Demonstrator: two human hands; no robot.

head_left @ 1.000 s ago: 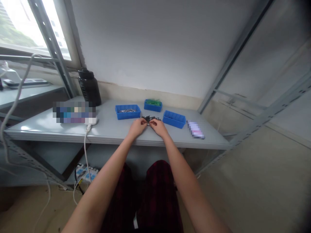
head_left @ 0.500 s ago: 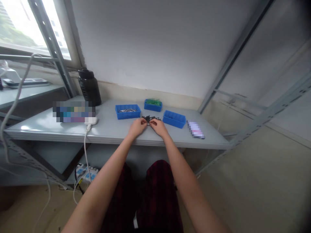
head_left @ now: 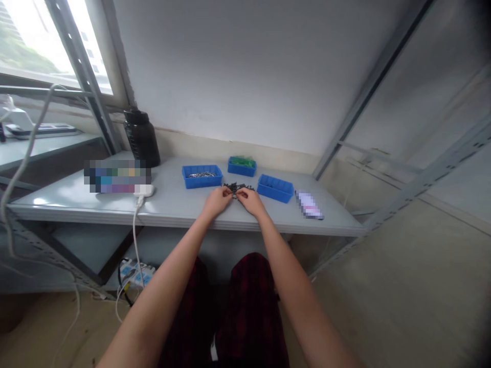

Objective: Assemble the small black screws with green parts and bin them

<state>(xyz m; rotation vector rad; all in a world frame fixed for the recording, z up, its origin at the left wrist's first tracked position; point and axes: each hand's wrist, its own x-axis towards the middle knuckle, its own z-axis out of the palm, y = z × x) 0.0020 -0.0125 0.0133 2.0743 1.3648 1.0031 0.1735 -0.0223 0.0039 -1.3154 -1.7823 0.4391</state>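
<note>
**Sorting small dark parts at the grey bench**

Listing what we see, item by item.

- Left hand [head_left: 217, 200]: ours, resting on the grey table [head_left: 172, 202], fingertips drawn together at the near edge of the pile of small dark parts [head_left: 238, 187]. It appears to pinch one piece, though the piece is too small to make out.
- Right hand [head_left: 250, 200]: ours, fingertips meeting those of the left hand, apparently pinching at the same piece.
- Pile of small dark parts: loose on the table, between the three trays and just beyond both hands.
- Left blue tray [head_left: 201, 176]: holds silvery metal pieces.
- Rear blue tray [head_left: 241, 166]: holds green pieces.
- Right blue tray [head_left: 275, 187]: contents not visible.
- Black bottle [head_left: 141, 137]: upright, far left, well apart.
- White charger and cable [head_left: 142, 191]: left of the hands.

Risks, as we judge them: a piece this small could slip from the pinch and roll off the near edge; a wrist sweeping sideways could scatter the pile.
</note>
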